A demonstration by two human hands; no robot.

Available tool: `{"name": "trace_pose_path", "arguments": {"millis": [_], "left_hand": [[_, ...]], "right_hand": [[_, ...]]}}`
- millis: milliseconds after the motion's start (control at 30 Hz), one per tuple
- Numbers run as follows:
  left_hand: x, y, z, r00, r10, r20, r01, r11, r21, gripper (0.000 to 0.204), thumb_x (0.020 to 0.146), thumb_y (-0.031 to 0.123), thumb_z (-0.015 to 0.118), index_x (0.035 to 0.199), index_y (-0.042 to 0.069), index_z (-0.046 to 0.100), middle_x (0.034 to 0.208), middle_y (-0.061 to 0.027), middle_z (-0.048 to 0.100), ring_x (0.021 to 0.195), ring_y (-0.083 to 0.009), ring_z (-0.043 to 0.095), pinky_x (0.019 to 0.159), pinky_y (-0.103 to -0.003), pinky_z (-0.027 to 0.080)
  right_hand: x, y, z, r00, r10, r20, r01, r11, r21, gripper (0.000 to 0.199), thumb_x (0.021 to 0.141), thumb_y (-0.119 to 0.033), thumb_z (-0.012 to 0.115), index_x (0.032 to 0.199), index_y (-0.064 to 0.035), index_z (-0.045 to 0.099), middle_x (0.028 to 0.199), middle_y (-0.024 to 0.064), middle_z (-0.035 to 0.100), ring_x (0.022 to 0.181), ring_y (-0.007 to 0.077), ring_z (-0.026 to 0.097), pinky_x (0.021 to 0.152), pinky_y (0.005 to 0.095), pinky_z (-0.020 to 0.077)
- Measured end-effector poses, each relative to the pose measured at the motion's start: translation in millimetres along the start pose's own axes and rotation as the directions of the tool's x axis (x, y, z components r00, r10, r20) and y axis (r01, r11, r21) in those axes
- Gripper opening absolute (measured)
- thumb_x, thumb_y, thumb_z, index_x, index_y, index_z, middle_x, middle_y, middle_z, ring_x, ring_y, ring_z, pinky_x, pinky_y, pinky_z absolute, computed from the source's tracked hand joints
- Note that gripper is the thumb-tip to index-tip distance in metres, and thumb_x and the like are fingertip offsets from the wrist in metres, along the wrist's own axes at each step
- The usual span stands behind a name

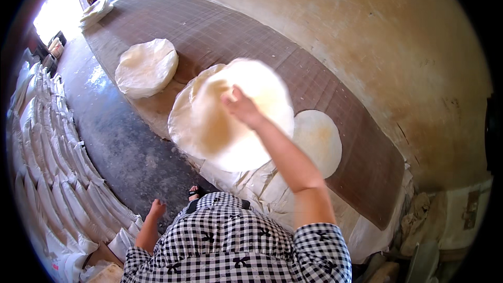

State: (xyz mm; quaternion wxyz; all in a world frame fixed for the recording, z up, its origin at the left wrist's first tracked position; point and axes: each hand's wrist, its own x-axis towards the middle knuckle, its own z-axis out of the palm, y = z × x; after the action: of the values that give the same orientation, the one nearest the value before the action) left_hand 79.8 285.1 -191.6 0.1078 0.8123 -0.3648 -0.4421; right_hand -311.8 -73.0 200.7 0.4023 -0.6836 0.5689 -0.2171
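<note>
My right hand (241, 106) reaches over the near edge of the table, fingers bent together at a large, thin, round white sheet (264, 86). The sheet's right rim is smeared by motion, and the exact grip is hard to see. Under and to the left of it lies a stack of similar pale round sheets (184, 118) with wavy edges. Away from the table, my left hand (157, 208) hangs low at my left side. Its fingers look curled, with nothing seen in them.
Another round stack (146, 67) sits farther left on the long brown mat-covered table (220, 23), and a pale round piece (318, 141) lies at right. More sheets (96, 11) rest at the far end. White sacks (57, 173) line the floor at left; a wall (387, 47) borders the table's far side.
</note>
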Motion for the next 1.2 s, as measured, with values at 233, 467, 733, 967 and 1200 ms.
{"name": "trace_pose_path", "arguments": {"millis": [233, 467, 733, 967, 1200], "left_hand": [[-58.8, -13.2, -23.7, 0.997, -0.079, -0.014, 0.073, 0.962, -0.262, 0.022, 0.075, 0.013, 0.063, 0.074, 0.003, 0.043, 0.066, -0.0123, 0.053, 0.056, -0.0212, 0.055, 0.045, -0.033, 0.042], [-48.9, -56.6, 6.4, 0.980, -0.198, -0.002, 0.194, 0.962, -0.190, 0.019, 0.074, 0.008, 0.062, 0.076, 0.003, 0.044, 0.066, -0.0098, 0.052, 0.054, -0.0168, 0.052, 0.042, -0.035, 0.041], [26.9, 103.4, -7.4, 0.997, 0.063, 0.044, -0.057, 0.991, -0.122, 0.025, 0.079, 0.011, 0.060, 0.089, 0.002, 0.040, 0.066, -0.0044, 0.047, 0.054, -0.0143, 0.049, 0.045, -0.031, 0.041], [-8.7, 139.3, -20.2, 0.987, 0.159, 0.028, -0.155, 0.982, -0.111, 0.027, 0.081, 0.013, 0.059, 0.095, -0.002, 0.041, 0.072, -0.0073, 0.053, 0.056, -0.0146, 0.053, 0.047, -0.030, 0.042], [0.1, 22.9, -26.0, 0.994, 0.078, -0.082, -0.081, 0.996, -0.037, 0.026, 0.075, 0.016, 0.065, 0.080, 0.002, 0.043, 0.062, -0.0062, 0.048, 0.057, -0.0174, 0.050, 0.048, -0.035, 0.040]], "right_hand": [[-70.3, 139.0, 95.0, 0.984, -0.080, 0.162, 0.127, 0.945, -0.300, 0.043, 0.076, -0.020, 0.057, 0.114, 0.0007, 0.050, 0.113, 0.0215, 0.053, 0.109, 0.0331, 0.048, 0.094, 0.0375, 0.0378], [-151.0, 289.8, 14.0, 0.874, 0.158, -0.459, -0.395, 0.781, -0.483, 0.046, 0.074, -0.011, 0.056, 0.117, 0.0004, 0.045, 0.114, 0.0173, 0.051, 0.108, 0.0338, 0.046, 0.094, 0.0388, 0.0381], [-251.1, 506.4, -93.6, -0.242, 0.863, -0.444, -0.313, 0.364, 0.878, 0.024, 0.073, -0.016, 0.066, 0.088, -0.0003, 0.059, 0.078, 0.0131, 0.060, 0.068, 0.0245, 0.061, 0.052, 0.0353, 0.0486], [-222.2, 438.2, -120.2, 0.044, 0.943, -0.330, 0.118, 0.323, 0.939, 0.016, 0.074, -0.004, 0.059, 0.090, 0.0006, 0.060, 0.088, 0.0105, 0.062, 0.070, 0.0197, 0.059, 0.051, 0.0340, 0.0455], [-149.6, 227.4, -223.0, 0.462, 0.350, -0.815, 0.261, 0.824, 0.502, 0.029, 0.077, 0.003, 0.052, 0.106, 0.0048, 0.057, 0.101, 0.0096, 0.060, 0.088, 0.0180, 0.056, 0.079, 0.0287, 0.0421]]}}
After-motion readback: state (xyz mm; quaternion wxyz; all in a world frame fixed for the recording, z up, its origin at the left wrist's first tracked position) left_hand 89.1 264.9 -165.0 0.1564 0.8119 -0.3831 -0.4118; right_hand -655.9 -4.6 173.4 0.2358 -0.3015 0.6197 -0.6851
